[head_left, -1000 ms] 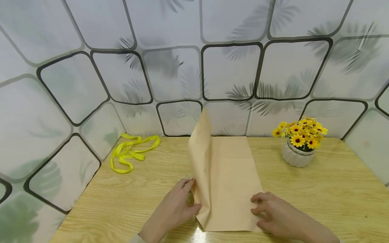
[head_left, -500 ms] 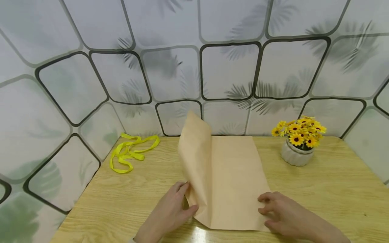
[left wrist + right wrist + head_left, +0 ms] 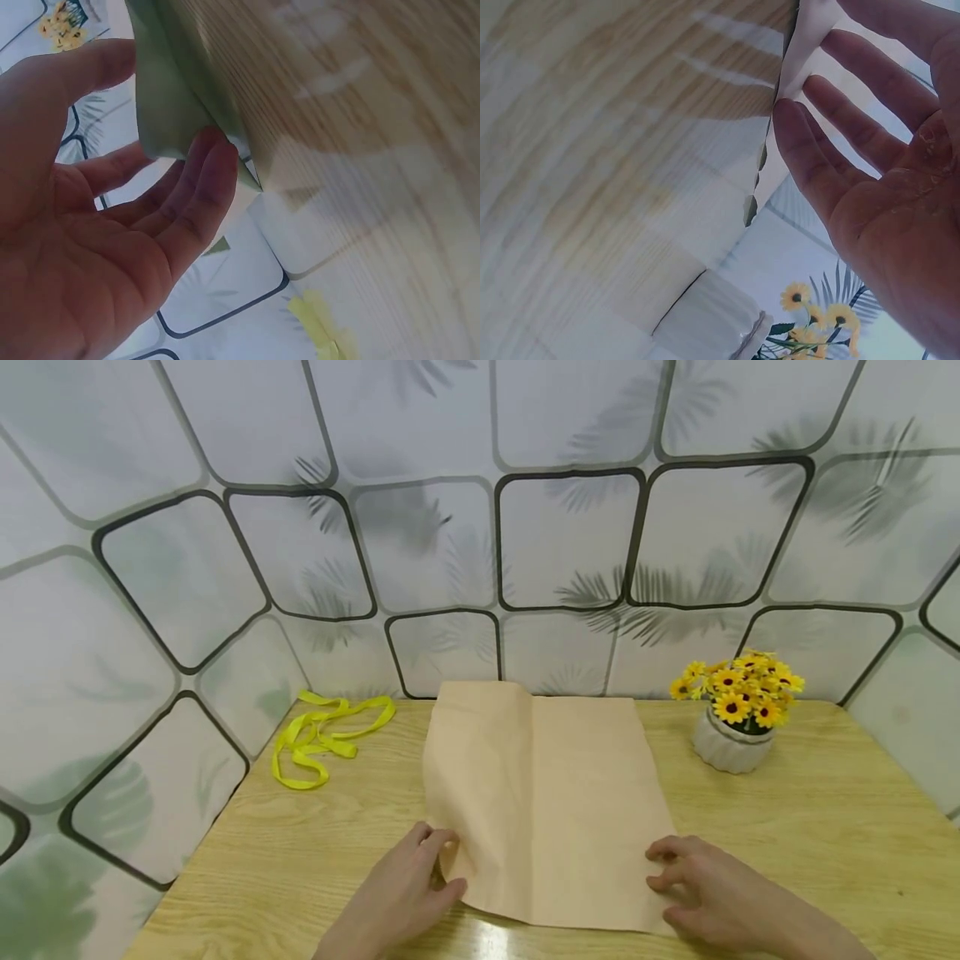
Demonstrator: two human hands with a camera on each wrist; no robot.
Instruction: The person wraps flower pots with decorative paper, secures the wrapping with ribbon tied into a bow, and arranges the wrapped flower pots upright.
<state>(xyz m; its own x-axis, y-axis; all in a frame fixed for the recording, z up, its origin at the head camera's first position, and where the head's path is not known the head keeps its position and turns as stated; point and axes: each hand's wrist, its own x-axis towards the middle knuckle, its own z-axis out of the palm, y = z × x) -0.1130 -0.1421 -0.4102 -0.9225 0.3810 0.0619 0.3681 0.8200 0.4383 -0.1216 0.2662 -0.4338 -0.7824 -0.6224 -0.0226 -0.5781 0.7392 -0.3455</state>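
Note:
A tan sheet of kraft wrapping paper (image 3: 592,810) lies on the wooden table with a lengthwise crease down it. Its left part is raised and bowed. My left hand (image 3: 405,885) holds the near left edge of the paper between thumb and fingers. The left wrist view shows a green underside of the paper (image 3: 169,90), with fingertips against it. At the paper's right edge, my right hand (image 3: 708,889) rests its loosely bent fingers. In the right wrist view these fingers (image 3: 802,142) touch the paper's edge, with the thumb partly out of frame.
A loose yellow ribbon (image 3: 322,735) lies at the back left of the table (image 3: 322,835). A white ribbed pot (image 3: 733,743) with yellow artificial flowers stands at the back right. Behind the table hangs a patterned backdrop (image 3: 570,543).
My left hand has moved left and down, spreading the folded left part of the paper from nearly upright to almost flat. The right hand and the paper's right edge have shifted slightly right.

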